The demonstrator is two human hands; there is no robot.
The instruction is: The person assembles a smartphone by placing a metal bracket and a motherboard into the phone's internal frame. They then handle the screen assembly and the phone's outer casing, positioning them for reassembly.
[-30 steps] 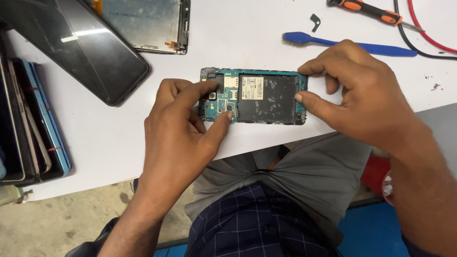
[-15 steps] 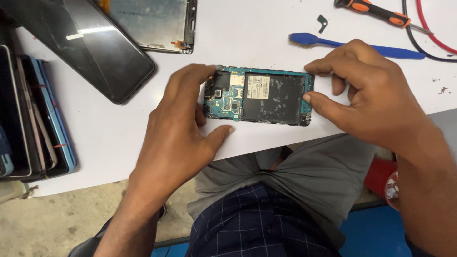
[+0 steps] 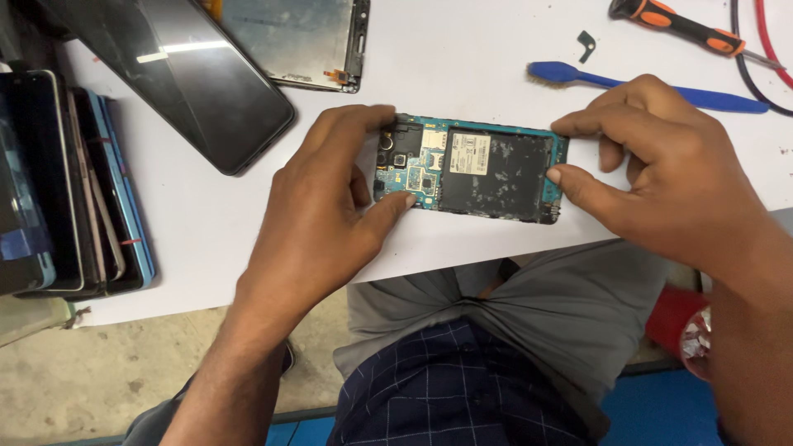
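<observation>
White table [image 3: 462, 49]: I am bracing the opened phone [image 3: 471, 169], left hand [image 3: 322, 215] and right hand [image 3: 661, 177] fingers pinching its ends; the next move seems to call for steady pressure.

1 opened phone [image 3: 475, 169], 2 hands [image 3: 318, 223]

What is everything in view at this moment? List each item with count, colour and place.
opened phone: one, teal board and black back, near table edge, between both hands
table: one, white
dark phone: one, black, face up, upper left
display panel: one, grey, top centre
stacked devices: several, black and blue, left edge
brush: one, blue, upper right
screwdriver: one, orange and black, top right
cables: red and black, far right
left hand: grips phone's left end
right hand: grips phone's right end
</observation>
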